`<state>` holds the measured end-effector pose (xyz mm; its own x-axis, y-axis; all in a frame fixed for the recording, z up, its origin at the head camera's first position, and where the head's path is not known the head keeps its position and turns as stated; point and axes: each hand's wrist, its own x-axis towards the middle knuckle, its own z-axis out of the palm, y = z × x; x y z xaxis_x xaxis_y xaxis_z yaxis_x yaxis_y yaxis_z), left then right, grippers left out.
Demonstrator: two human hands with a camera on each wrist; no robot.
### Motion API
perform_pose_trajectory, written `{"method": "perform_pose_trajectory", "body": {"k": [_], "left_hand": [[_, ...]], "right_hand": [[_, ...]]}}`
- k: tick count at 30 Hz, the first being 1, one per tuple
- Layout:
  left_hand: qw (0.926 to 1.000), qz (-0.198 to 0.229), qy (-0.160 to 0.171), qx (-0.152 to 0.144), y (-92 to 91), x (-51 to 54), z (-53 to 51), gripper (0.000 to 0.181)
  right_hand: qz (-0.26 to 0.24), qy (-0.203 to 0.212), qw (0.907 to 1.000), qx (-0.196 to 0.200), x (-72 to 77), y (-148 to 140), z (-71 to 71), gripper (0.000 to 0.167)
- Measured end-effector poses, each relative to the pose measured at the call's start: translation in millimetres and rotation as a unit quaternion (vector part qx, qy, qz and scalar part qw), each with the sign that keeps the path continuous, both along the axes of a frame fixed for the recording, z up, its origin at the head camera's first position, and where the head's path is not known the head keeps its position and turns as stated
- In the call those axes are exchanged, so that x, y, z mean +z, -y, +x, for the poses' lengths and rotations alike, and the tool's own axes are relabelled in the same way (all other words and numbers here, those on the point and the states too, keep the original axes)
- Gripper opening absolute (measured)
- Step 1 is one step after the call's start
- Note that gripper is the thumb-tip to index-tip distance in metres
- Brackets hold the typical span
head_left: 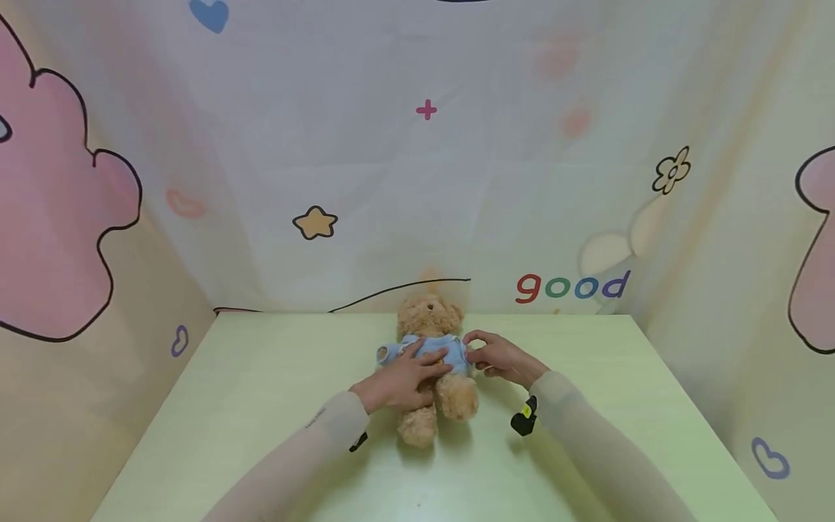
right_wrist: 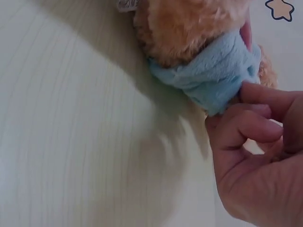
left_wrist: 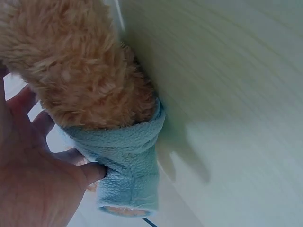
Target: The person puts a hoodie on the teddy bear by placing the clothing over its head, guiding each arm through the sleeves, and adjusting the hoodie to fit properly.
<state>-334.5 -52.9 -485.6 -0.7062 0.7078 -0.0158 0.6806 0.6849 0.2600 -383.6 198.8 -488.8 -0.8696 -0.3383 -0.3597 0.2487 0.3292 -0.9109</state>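
A light-brown teddy bear point(head_left: 430, 319) in a light-blue top point(head_left: 457, 362) lies on its back, head toward the back wall. My left hand point(head_left: 401, 380) rests across its belly, fingers spread over the top; in the left wrist view its thumb touches the blue cloth beside one sleeve point(left_wrist: 128, 179). At the bear's other side, my right hand point(head_left: 505, 359) pinches the edge of the other sleeve point(right_wrist: 213, 90) between thumb and curled fingers. The bear's arm in that sleeve is mostly hidden. Both furry legs point(head_left: 458, 396) point toward me.
The pale green table point(head_left: 293, 377) extends around the bear. A printed cloth backdrop point(head_left: 365, 145) rises at the table's back edge, with similar cloth at both sides. A white tag point(right_wrist: 127, 4) shows near the bear's fur in the right wrist view.
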Motion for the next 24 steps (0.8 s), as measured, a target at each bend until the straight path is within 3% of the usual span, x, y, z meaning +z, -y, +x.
{"method": "perform_pose_trajectory", "body": {"k": [6,14,19,24], "left_hand": [[0.9999,0.008,-0.007,-0.01,-0.2,-0.6,8.9,0.061],[0.9997,0.013,-0.02,-0.009,1.0,-6.3,9.3,0.062],[0.9998,0.013,-0.013,-0.003,-0.8,-3.3,12.0,0.061],[0.9997,0.023,-0.006,0.0,0.9,-2.9,9.1,0.058]], "right_hand": [[-0.026,0.013,0.9996,0.004,-4.2,-9,2.4,0.024],[-0.026,0.043,0.9985,-0.02,-9.2,-7,5.7,0.027],[0.016,-0.004,0.9996,0.022,-3.1,-6,6.0,0.025],[0.064,-0.078,0.9903,0.096,5.0,-17,1.8,0.034]]}}
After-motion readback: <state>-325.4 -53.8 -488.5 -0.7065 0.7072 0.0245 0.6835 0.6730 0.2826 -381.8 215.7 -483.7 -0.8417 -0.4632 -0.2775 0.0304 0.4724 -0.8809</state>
